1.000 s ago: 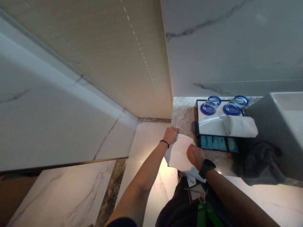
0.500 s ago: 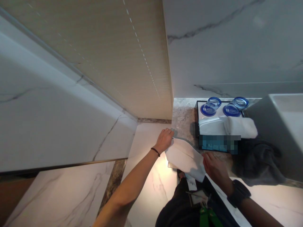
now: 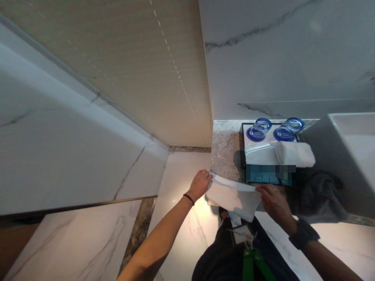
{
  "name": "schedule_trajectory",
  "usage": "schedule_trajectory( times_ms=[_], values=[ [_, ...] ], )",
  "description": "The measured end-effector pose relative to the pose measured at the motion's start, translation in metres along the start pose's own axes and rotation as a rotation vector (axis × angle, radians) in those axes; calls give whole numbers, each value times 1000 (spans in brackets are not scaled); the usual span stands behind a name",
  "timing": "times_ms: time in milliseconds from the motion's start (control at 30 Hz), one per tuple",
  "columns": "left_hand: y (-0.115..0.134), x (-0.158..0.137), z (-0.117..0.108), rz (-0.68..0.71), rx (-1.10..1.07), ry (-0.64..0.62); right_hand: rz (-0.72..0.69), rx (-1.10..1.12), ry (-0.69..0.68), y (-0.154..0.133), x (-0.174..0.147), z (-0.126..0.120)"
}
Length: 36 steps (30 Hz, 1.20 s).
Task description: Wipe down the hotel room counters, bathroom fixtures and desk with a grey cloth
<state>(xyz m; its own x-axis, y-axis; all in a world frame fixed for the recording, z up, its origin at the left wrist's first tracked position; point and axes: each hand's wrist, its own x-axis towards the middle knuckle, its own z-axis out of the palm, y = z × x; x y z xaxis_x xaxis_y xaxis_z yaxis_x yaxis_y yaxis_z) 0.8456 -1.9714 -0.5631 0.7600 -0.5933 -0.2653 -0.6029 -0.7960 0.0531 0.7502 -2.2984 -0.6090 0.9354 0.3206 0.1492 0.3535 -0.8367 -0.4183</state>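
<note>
The left hand (image 3: 200,184) is pinching the left end of a white cloth (image 3: 233,195), fingers closed on its corner, while the right hand (image 3: 274,199) is gripping the opposite end. The cloth is stretching between them, its long axis running left to right along the front edge of the worktop (image 3: 224,150), hanging partly over that edge, so both hands are equally near it. Just behind, toward the worktop's back edge, a black tray (image 3: 243,156) is carrying a rolled towel (image 3: 294,153) and two blue-rimmed glasses (image 3: 260,125); a dark cloth (image 3: 318,195) is lying near the basin (image 3: 328,156).
</note>
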Motion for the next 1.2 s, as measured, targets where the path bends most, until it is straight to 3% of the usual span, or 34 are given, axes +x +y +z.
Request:
schedule_trajectory(
  times_ms=[133,367,633,833,1000,1100,1200],
  values=[
    [4,7,-1,10,7,14,0,31,16,9,0,-5],
    [-3,-14,3,18,0,-6,-103,101,-14,-17,-27,4],
    [-13,-42,14,-126,-302,-117,-144,160,-56,-43,-53,28],
    [-28,-18,28,-393,-523,-45,77,147,-128,-27,-41,29],
    [-29,10,49,-499,-795,-143,191,94,-227,-26,-14,42],
    [-28,6,52,-527,-947,-210,243,102,-297,-33,-9,43],
    [-31,-17,43,-559,-1097,-215,299,117,-336,-37,-5,27]
  ],
)
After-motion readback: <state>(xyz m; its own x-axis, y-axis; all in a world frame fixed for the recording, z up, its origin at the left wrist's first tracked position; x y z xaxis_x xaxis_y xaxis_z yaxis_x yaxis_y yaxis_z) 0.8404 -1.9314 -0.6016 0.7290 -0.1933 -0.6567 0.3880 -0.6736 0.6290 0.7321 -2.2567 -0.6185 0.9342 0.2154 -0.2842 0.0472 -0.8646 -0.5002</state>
